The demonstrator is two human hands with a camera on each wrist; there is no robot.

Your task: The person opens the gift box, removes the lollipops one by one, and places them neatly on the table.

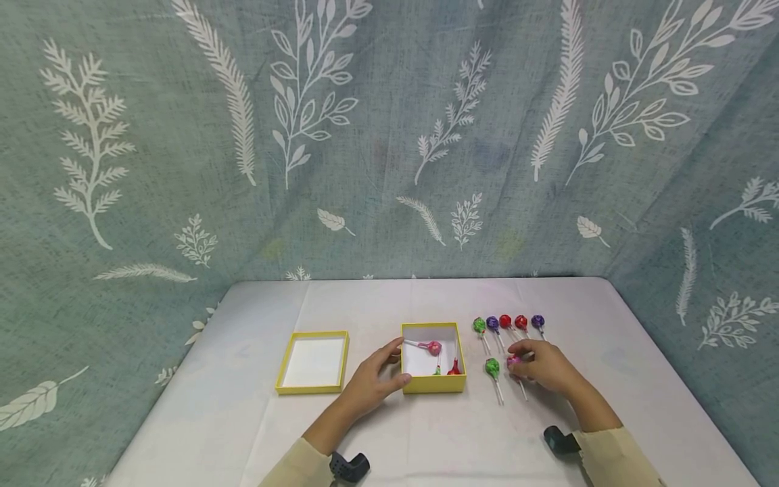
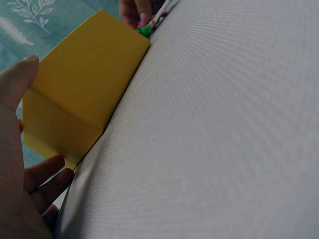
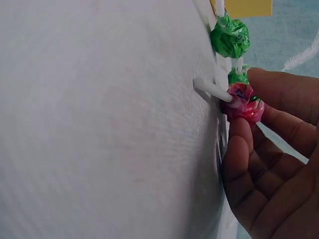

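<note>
A pink-wrapped lollipop (image 3: 244,107) is pinched by its head between the thumb and fingers of my right hand (image 1: 545,366); its white stick points toward the front of the table. Just left of it lies a green lollipop (image 1: 492,368). My left hand (image 1: 372,379) rests at the left side of the yellow box (image 1: 433,384), thumb at the front corner and fingers along the side wall. Inside the box are a pink lollipop (image 1: 434,348), a red-wrapped one (image 1: 454,368) and part of a green one.
The yellow-rimmed lid (image 1: 312,389) lies inside up to the left of the box. Behind my right hand is a row of lollipops, including a green one (image 1: 479,325), a red one (image 1: 505,321) and a purple one (image 1: 538,321). A leaf-print cloth (image 1: 389,135) hangs behind the white table.
</note>
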